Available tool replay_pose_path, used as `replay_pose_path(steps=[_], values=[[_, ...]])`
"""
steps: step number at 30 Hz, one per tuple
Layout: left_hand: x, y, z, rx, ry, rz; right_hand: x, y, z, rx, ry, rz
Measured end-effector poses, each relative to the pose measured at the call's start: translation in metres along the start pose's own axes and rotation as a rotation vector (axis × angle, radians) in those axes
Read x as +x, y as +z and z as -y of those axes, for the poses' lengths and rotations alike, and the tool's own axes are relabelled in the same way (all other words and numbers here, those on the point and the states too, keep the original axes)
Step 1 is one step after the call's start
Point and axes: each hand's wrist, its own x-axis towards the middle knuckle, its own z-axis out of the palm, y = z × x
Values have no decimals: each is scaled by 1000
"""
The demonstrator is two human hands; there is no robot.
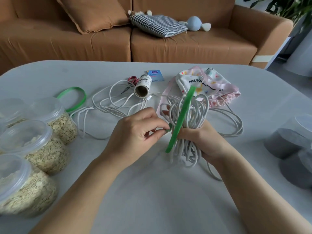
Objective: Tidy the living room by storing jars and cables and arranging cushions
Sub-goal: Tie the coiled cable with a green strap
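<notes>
- Here, a brown sofa [185,48] spans the top of the frame.
- A pale grey table [152,200] with rounded corners fills the lower two thirds.
- Three clear lidded jars of oats [42,149] stand close together at the left edge of the table; dark-filled jars [287,142] stand at the right edge, partly cut off.
- A brown cushion [94,14] leans on the sofa at upper left; a houndstooth cushion [158,25] lies flat at upper centre, with a blue soft toy [195,22] just beside it on the right.
- A printed pink-and-white fabric bag [211,83] lies crumpled right of centre.
- The coiled white cable bundle [187,115] is held above the table at centre, in front of the bag.
- A loose white cable [114,102] sprawls left of centre.
- The right hand [202,139] is wrapped round the bundle's middle.
- The left hand [136,132] pinches one end of the green strap [182,115] between thumb and forefinger; the strap runs diagonally across the bundle.
- A green ribbon loop [76,97] lies behind the jars.
- A cardboard-cored roll [143,85], red-handled scissors [130,82] and a blue packet [155,75] sit together above centre.
</notes>
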Motion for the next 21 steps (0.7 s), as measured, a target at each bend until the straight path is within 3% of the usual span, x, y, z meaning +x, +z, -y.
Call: replay_pose_path(steps=[8, 21], values=[[0, 3, -1, 46, 43, -99, 3, 2, 5, -138, -16, 13], [0, 7, -3, -51, 2, -128, 3, 8, 3, -396, -68, -136]])
